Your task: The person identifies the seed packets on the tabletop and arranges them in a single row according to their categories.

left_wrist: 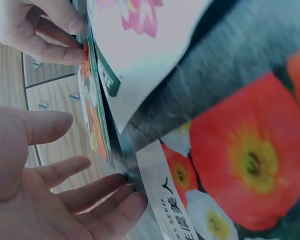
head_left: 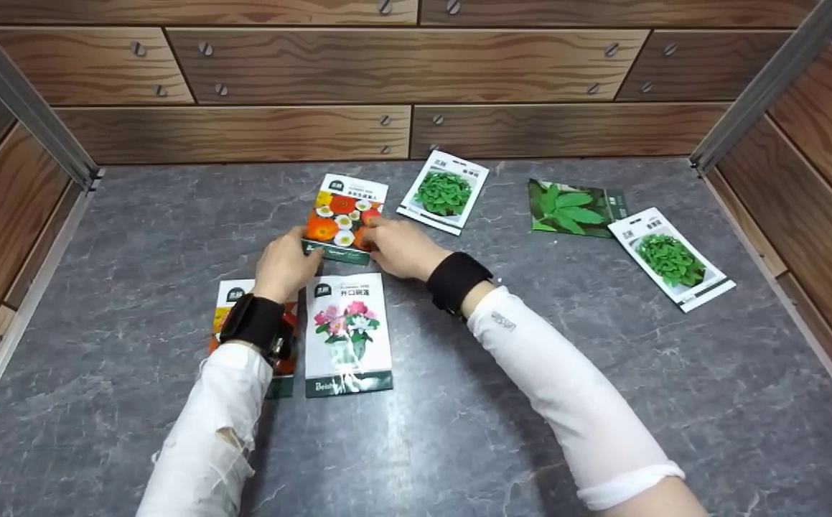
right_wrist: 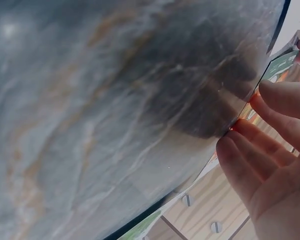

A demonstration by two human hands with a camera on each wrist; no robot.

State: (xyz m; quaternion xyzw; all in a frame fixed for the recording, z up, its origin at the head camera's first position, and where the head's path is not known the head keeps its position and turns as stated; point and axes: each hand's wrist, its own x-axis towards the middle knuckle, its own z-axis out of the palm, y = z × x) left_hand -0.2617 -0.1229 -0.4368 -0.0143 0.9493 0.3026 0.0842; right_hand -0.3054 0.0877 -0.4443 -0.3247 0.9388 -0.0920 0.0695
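Note:
A seed packet with orange, yellow and white flowers [head_left: 344, 205] lies between both hands. My left hand [head_left: 285, 266] is at its left side, with thumb and fingers spread apart in the left wrist view; I cannot tell if they touch it. My right hand [head_left: 405, 248] rests its fingertips on the packet's right part. In the right wrist view, its fingers [right_wrist: 260, 150] meet the packet at table level. Below lies a white packet with pink flowers [head_left: 347, 337]. Beside it, another poppy packet [head_left: 285, 380] is partly hidden by my left wrist.
A green-leaf packet [head_left: 444, 190] lies behind and right of my right hand. Farther right, a dark green leaf packet [head_left: 573, 208] meets a second white packet with green leaves [head_left: 670, 258]. Wood-patterned walls [head_left: 416, 64] bound the grey marbled table [head_left: 494, 438] at back and sides.

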